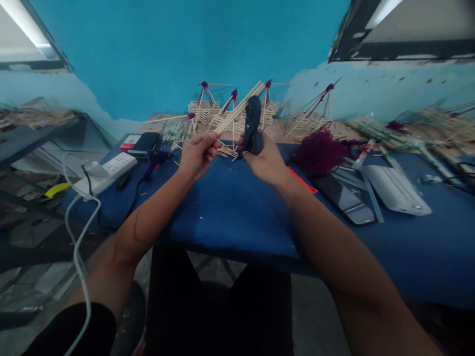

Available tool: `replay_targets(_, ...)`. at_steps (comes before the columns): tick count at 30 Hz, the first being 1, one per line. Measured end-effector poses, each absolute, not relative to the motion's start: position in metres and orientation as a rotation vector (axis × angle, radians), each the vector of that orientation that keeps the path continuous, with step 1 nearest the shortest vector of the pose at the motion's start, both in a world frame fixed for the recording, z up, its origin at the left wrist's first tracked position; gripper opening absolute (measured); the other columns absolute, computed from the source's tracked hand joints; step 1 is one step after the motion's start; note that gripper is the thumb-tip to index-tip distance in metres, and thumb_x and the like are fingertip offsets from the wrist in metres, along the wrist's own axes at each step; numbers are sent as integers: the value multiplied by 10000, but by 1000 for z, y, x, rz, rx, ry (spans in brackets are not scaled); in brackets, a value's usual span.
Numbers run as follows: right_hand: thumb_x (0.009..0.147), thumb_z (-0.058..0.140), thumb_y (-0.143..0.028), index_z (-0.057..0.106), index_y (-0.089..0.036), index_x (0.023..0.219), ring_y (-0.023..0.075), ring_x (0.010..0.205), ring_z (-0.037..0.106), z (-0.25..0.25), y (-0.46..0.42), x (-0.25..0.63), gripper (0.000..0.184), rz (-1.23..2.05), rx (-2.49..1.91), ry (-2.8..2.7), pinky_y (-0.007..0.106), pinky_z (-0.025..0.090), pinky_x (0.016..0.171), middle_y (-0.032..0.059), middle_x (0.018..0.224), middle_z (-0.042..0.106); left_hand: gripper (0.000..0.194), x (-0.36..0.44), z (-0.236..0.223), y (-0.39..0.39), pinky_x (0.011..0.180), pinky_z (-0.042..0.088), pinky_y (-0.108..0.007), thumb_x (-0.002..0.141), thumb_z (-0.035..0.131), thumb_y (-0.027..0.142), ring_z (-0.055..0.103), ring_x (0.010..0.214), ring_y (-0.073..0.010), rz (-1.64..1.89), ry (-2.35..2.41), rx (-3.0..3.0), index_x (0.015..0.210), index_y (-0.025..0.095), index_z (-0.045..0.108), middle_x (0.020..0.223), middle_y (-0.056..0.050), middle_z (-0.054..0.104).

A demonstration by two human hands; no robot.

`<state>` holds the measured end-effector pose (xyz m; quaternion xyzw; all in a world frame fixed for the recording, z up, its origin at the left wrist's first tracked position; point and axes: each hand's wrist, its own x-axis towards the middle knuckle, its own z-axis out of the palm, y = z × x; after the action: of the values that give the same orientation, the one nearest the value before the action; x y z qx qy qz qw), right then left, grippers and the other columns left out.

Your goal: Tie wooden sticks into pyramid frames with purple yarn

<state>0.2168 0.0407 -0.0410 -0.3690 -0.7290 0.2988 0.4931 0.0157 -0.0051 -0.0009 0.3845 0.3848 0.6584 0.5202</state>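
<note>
My left hand [200, 153] is closed in a pinch around the lower ends of several thin wooden sticks [239, 110], which slant up to the right. In my right hand [265, 159] is a dark blue hand tool [253, 121] with a curved, thick handle; its working end is hidden by my fingers, so I cannot tell its exact kind. The tool is held upright close beside the sticks. Loose short sticks [227, 151] lie on the blue tabletop [230, 207] just beyond and between my hands. Behind them stand stick structures [202, 111] tied with purple yarn at their peaks.
A blue glue gun [153, 162], a white power strip [106, 173] and a black box [146, 143] lie to the left. On the right are purple yarn [319, 151], a phone [345, 200], a white power bank [397, 189] and an orange-red object [302, 180]. White cables [77, 252] hang at left.
</note>
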Motion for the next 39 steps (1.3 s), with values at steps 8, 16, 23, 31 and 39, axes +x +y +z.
replay_targets(8,833,676,-240,646,-232,1275,316,1145,767,-35,33,218,443,661,-941,-1852,585,617,1142,98,1226,783,257,15,2,-8,425,360,-130,984,854,200,595,453,-13,1541,970,986,748,151,765,626,34,720)
replay_targets(16,817,733,-249,657,-238,1173,297,1049,760,-32,41,222,364,752,-916,-1704,600,635,1126,77,1073,741,224,11,11,-9,402,355,-102,1002,845,229,559,437,0,1615,913,878,798,165,780,607,57,693)
replay_targets(23,760,931,-509,666,-268,1111,295,957,783,-19,24,216,501,1266,-784,-1536,592,720,1026,51,999,757,250,8,10,-7,427,412,-93,1038,804,204,568,430,-7,1651,838,839,791,166,789,585,60,679)
replay_targets(31,626,1029,-573,635,-259,1103,301,797,765,-19,19,216,694,1156,-944,-1635,572,725,814,41,878,725,272,10,12,-8,416,412,-95,1043,775,150,575,410,-10,1659,828,841,771,163,785,573,58,678)
replay_targets(39,660,871,-393,590,-220,1279,348,954,739,-13,8,214,701,566,-1258,-1981,509,622,865,92,1007,754,284,10,15,-12,406,388,-108,1061,763,165,547,398,-5,1673,853,865,777,160,778,576,61,661)
